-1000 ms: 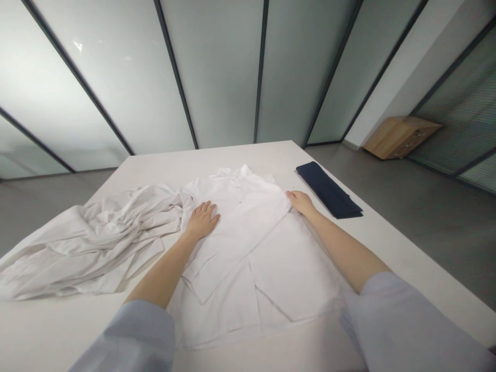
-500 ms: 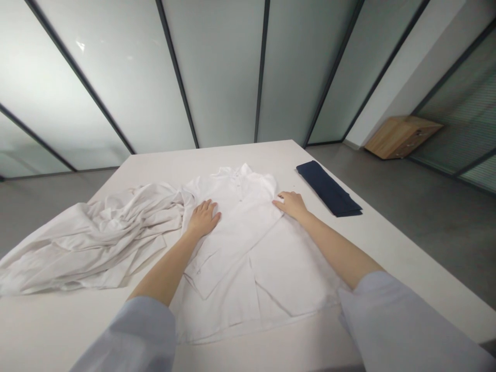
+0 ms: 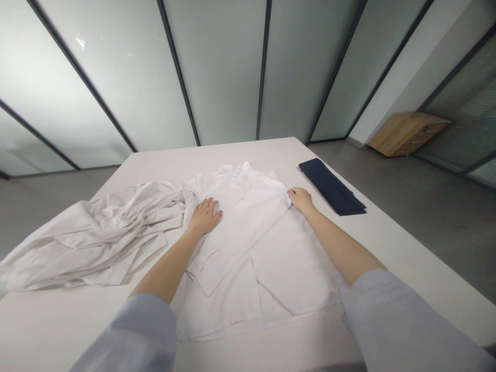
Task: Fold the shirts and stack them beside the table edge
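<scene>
My left hand (image 3: 205, 215) lies flat, palm down and fingers slightly spread, on a white, collared, button-front shirt of thin woven cloth (image 3: 277, 258), while my right hand (image 3: 301, 200) pinches the garment's edge between thumb and fingers. The shirt lies face up between and below both my hands, its collar (image 3: 239, 169) beyond them and its hem nearer to me. From my right hand, one long white sleeve (image 3: 244, 237) runs diagonally over the shirt's front, ending in a buttoned cuff (image 3: 206, 278) on the near side of my left hand.

Half a second ago my right hand sat farther in over the shirt, its fingers nearer to my left; now it has moved outward, and the edge it grips is drawn out with it, about where it was a second ago. My left hand has kept its place on the cloth throughout.

Left of my left hand, a crumpled heap of off-white fabric (image 3: 112, 232) spreads along the smooth white table (image 3: 116, 318), unchanged. Just beyond and to the right of my right hand, a flat, folded strip of navy cloth (image 3: 331, 187) also rests where it was. Well apart from that hand, farther out on the right, stands a light-brown wood-grain cabinet (image 3: 408, 134); frosted glass panels (image 3: 228, 72) rise beyond both hands.
</scene>
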A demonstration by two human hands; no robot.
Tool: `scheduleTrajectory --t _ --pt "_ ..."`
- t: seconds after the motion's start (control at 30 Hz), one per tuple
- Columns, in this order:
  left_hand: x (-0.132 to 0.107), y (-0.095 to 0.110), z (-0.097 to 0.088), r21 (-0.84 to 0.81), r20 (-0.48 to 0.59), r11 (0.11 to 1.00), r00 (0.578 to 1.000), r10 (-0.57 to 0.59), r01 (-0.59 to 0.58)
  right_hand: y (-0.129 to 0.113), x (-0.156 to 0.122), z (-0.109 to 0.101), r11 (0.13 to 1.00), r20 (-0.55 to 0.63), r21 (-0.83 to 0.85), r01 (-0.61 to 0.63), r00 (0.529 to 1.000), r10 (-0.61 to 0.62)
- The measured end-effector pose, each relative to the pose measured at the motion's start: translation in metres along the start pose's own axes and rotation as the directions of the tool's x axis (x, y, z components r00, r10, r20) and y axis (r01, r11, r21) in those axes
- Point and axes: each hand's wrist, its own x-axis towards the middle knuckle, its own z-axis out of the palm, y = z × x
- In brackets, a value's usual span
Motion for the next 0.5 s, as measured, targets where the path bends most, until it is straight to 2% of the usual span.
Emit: scheduleTrajectory --t 0.1,0.17,0.27,0.4,0.5 --pt "0.0 0.0 0.001 -0.003 -0.008 1.0 1.0 0.002 -0.002 -0.007 0.009 -0.005 0.997 0.04 0.08 0.01 0.999 -0.013" --pt "0.001 -0.001 0.001 -0.001 -0.008 1.0 1.0 0.003 -0.003 -0.013 0.015 -0.011 0.993 0.112 0.112 0.024 0.993 -0.036" --pt "0.001 -0.001 0.003 0.0 -0.011 1.0 1.0 0.005 -0.005 -0.024 0.02 -0.015 0.999 0.23 0.013 0.047 0.972 -0.048" --pt "0.001 -0.002 0.003 -0.009 -0.018 1.0 1.0 0.009 -0.009 -0.038 0.022 -0.007 0.979 0.185 -0.175 0.104 0.98 -0.071" --pt "0.001 -0.002 0.003 -0.02 -0.016 1.0 1.0 0.01 -0.01 -0.046 0.028 0.002 0.982 0.131 -0.171 0.077 0.99 -0.054"
